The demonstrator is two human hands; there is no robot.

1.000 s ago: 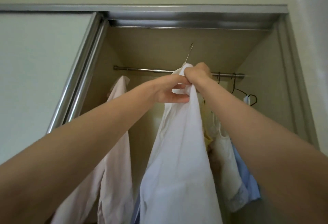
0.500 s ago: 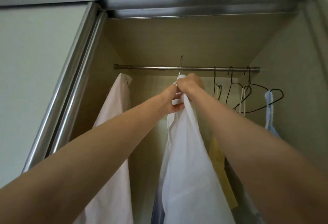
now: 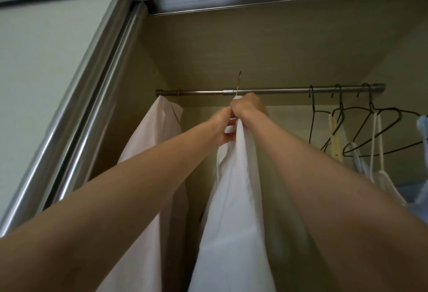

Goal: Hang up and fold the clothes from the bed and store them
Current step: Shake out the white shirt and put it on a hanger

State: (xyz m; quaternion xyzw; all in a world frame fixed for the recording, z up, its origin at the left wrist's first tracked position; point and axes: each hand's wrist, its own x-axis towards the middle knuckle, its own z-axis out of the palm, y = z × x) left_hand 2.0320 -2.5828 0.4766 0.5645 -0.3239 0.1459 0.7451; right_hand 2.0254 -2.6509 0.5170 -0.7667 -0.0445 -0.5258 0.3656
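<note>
A white shirt (image 3: 234, 210) hangs down from both my raised hands inside the open wardrobe. My right hand (image 3: 247, 109) grips its collar at the top, and my left hand (image 3: 222, 127) pinches the collar just below and to the left. The metal hanger hook (image 3: 239, 82) sticks up out of the collar, its tip above the steel clothes rail (image 3: 278, 90) and in front of it. Whether the hook rests on the rail I cannot tell. The hanger's body is hidden in the shirt.
A pale pink shirt (image 3: 150, 143) hangs at the rail's left end. Black wire hangers (image 3: 361, 127) with a yellow strap top (image 3: 335, 139), a white strap top (image 3: 376, 152) and a blue garment (image 3: 422, 125) hang on the right. The sliding door frame (image 3: 92, 88) borders the left.
My hands and the white shirt moved up and deeper into the wardrobe, closer to the rail. The hanger hook rose to rail height. The view tilted down from the upper cabinets.
</note>
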